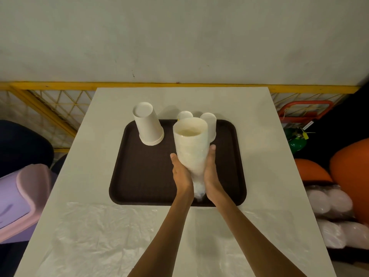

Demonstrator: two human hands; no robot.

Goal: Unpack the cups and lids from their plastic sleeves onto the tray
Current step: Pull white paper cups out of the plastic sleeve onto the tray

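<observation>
Brown tray (143, 176): three cup stacks (149, 124); left hand (181, 174), right hand (212, 172) clasp one sleeved stack (191, 148).

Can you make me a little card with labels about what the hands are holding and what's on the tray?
Held: sleeved stack, tilted, above the tray
Left hand: holds its left side
Right hand: holds its right side
Tray: dark brown, on the white table
On tray: upside-down cup stack, two smaller white stacks behind the held one
Table front: crumpled clear plastic
</observation>
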